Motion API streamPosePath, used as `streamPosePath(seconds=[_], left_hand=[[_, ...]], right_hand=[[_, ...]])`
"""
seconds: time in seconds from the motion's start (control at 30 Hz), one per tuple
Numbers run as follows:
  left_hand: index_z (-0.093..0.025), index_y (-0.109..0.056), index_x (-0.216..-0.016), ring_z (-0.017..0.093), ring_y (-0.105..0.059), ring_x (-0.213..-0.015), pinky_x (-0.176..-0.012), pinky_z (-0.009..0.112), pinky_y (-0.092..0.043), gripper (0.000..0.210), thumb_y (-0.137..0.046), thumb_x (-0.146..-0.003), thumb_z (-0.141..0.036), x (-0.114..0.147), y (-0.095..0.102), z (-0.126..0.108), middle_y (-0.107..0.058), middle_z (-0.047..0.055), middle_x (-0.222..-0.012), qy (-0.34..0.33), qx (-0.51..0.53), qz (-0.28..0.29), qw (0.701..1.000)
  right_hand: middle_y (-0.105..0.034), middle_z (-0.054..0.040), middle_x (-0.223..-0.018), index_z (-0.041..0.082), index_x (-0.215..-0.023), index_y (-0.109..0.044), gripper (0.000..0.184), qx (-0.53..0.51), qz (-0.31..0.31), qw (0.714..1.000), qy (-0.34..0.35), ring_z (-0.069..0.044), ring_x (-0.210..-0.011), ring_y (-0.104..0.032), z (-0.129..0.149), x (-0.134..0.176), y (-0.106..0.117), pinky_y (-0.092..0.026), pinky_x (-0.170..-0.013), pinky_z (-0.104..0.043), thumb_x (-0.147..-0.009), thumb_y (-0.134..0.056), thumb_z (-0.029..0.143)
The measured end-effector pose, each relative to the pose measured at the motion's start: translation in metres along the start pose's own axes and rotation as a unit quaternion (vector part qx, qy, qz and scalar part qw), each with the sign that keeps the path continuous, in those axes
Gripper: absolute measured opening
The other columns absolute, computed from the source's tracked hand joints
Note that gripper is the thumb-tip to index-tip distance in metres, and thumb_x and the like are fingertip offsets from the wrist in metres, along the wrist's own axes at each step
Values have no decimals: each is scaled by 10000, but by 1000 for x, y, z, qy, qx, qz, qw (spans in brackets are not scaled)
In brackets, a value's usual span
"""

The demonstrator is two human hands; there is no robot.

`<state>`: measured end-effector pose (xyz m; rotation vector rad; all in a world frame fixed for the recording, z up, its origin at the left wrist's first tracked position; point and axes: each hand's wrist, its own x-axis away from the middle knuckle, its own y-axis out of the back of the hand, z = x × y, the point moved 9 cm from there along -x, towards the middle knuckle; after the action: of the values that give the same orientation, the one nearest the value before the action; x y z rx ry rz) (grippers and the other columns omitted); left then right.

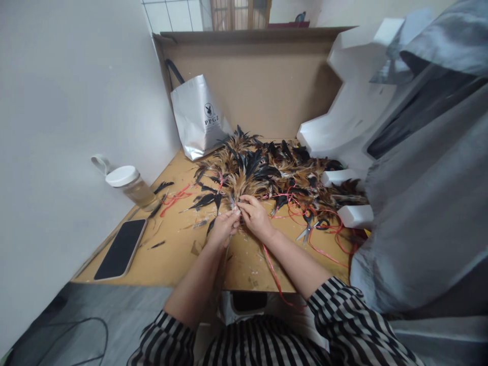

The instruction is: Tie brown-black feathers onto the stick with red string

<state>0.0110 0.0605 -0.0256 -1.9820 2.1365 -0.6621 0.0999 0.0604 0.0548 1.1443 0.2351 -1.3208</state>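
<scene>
1. My left grip point(225, 225) is pinched on the lower end of a feather bunch point(243, 184), thumb and fingers together.
2. My right grip point(256, 216) is closed on that same end, its fingertips just beside the left ones.
3. The bunch, tan and black, points away from me over the middle of the tabletop point(175, 264), with more feathers point(295, 170) behind and to the right.
4. At the left edge, the clear bottle point(140, 193) holds a pale yellowish liquid under its white lid point(122, 176).
5. The silver bag point(195, 124) stands at the back, near the cardboard point(263, 86); I cannot see what is in it.
6. The phone point(121, 249) lies near the bottle.
7. Scissors point(310, 227) lie right of my 2 grips, among red string point(322, 250).
</scene>
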Motion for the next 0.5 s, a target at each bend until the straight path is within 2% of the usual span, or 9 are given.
streamPosePath(seconds=[0.17, 0.3, 0.4, 0.47, 0.5], left_hand=[[-128, -518, -673, 18, -304, -417, -356, 135, -134, 381, -761, -584, -408, -1, 3, 0, -397, -54, -547, 0, 9, -13, 1000], [-105, -578, -751, 16, -297, -415, -349, 132, -125, 379, -752, -593, -403, -2, 7, -4, -399, -53, -548, -10, 27, -14, 1000], [-101, -598, -790, 16, -298, -415, -342, 133, -122, 381, -753, -594, -389, -4, 11, -5, -390, -58, -554, -16, 41, -20, 999], [-104, -597, -778, 14, -301, -416, -341, 132, -122, 363, -752, -598, -378, -4, 12, -6, -395, -57, -562, -19, 43, -20, 999], [-104, -597, -774, 14, -301, -414, -341, 133, -121, 357, -749, -602, -378, -5, 13, -6, -398, -56, -561, -22, 42, -20, 999]], right_hand=[[-547, -121, -1138, 181, -1031, -636, 251, 18, 1, 1000, 0, -194, -1060, -531, 7, 2, 6, -464, -914, -346, -881, -435, 181], [-512, -135, -1143, 178, -1066, -598, 251, 2, -55, 998, -43, -215, -1033, -533, 7, 5, 25, -464, -893, -376, -836, -507, 220], [-566, -97, -975, 177, -979, -582, 226, -86, -81, 979, -165, -177, -804, -578, -17, 11, 25, -508, -761, -360, -779, -580, 282], [-592, -53, -811, 172, -895, -561, 239, -201, -44, 935, -288, -145, -653, -571, -39, 20, 7, -521, -649, -325, -743, -620, 346], [-594, -35, -744, 172, -862, -551, 265, -268, -8, 898, -349, -136, -606, -570, -47, 26, -8, -521, -604, -309, -726, -636, 382]])
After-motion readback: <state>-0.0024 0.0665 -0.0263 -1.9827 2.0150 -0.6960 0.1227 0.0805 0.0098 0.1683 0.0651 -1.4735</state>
